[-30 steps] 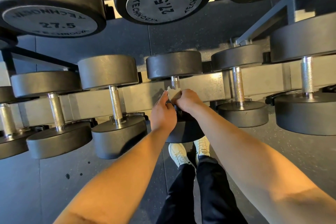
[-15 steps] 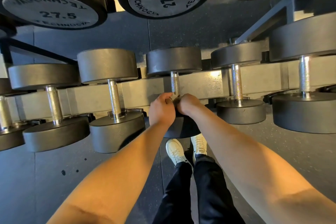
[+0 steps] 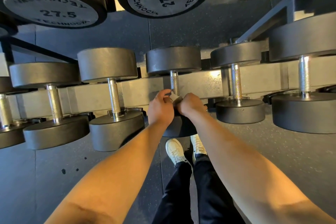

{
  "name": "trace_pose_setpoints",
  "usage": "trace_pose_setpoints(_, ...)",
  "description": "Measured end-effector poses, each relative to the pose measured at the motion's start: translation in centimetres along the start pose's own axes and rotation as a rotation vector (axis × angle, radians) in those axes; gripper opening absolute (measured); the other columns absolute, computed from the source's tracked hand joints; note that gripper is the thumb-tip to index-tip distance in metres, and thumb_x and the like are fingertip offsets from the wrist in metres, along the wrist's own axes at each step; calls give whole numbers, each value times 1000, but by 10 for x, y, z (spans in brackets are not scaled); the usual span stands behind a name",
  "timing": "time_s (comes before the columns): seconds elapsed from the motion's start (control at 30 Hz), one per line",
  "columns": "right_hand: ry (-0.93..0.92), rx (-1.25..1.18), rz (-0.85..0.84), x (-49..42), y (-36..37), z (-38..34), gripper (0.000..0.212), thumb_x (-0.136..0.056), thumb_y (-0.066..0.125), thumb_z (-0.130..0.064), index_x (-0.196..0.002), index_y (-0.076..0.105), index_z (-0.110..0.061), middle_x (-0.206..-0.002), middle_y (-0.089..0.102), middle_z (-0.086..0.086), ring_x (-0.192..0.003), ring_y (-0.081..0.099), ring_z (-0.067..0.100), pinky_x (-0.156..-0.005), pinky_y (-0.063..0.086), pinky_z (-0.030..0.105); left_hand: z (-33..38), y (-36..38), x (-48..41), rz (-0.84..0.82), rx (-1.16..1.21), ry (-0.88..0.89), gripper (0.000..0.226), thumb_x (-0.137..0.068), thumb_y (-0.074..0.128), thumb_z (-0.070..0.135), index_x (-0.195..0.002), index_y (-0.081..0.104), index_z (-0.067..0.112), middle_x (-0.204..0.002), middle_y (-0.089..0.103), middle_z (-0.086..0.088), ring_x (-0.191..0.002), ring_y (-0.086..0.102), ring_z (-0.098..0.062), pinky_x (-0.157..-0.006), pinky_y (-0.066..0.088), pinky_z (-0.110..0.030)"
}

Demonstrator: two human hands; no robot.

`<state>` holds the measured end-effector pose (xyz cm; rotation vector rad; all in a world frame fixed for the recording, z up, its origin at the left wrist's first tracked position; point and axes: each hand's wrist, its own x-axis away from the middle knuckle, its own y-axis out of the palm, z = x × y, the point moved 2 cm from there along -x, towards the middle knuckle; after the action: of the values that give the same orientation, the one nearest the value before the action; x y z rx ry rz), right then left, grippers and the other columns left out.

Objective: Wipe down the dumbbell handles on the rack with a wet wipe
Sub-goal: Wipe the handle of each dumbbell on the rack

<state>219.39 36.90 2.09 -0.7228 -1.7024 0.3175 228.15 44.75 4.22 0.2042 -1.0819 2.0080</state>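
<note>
My right hand curls round the wipe, low on the handle of the middle dumbbell on the rack. My left hand seems to pinch the wipe's edge, its fingertips hidden. Both hands cover most of the wipe and part of the near weight.

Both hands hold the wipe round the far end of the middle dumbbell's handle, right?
Wrong end. The head view shows the left hand and right hand holding the wipe round the near end of the handle; its far end is bare.
</note>
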Motion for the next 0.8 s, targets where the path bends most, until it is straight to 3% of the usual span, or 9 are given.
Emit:
trace_pose_setpoints(0.13, 3, -62, 53, 4, -1, 6, 22, -92, 66, -35, -99, 62, -15, -104, 66, 7, -106, 61, 31, -102, 44, 50, -2, 1, 0, -1, 32, 8, 38, -102, 40, 16, -131, 61, 29, -117, 66, 7, -100, 60, -12, -71, 41, -19)
trace_pose_setpoints(0.23, 8, -127, 74, 7, -1, 11, 27, -90, 68, -33, -107, 67, -12, -106, 68, 8, -105, 63, 31, -100, 48, 49, -3, 1, 0, -1, 77, -1, 38, -101, 41, 13, -128, 62, 29, -117, 68, 8, -103, 62, -13, -72, 41, -15)
trace_pose_setpoints(0.4, -147, -306, 184, 16, 2, 14, 16, -89, 68, -37, -80, 69, -23, -79, 68, -3, -80, 65, 23, -84, 54, 48, -3, 0, 2, 2, 78, 9, 34, -101, 42, 16, -128, 58, 30, -124, 65, 14, -107, 62, -13, -87, 52, -33)
trace_pose_setpoints(0.53, -208, -375, 289, 25, -2, 11, 10, -88, 70, -34, -87, 70, -24, -83, 70, -2, -83, 66, 25, -82, 55, 46, 0, -3, 10, -32, 93, 120, 29, -103, 44, 29, -129, 48, 42, -120, 61, 19, -97, 62, -7, -80, 53, -35)
trace_pose_setpoints(0.67, -377, -270, 172, 28, 3, 6, 9, -90, 63, -33, -85, 69, -29, -81, 69, -9, -83, 65, 21, -85, 54, 45, -2, -3, 11, -143, 88, 224, 21, -105, 46, 40, -123, 52, 48, -119, 62, 13, -102, 62, -7, -84, 52, -32)
trace_pose_setpoints(0.8, -485, -379, 18, 26, -3, 11, 30, -86, 72, -23, -116, 72, -29, -108, 73, -9, -101, 66, 11, -91, 54, 34, 4, -10, 2, -63, 165, 170, 17, -103, 52, 21, -111, 64, 31, -110, 67, 6, -93, 61, -1, -79, 48, -21)
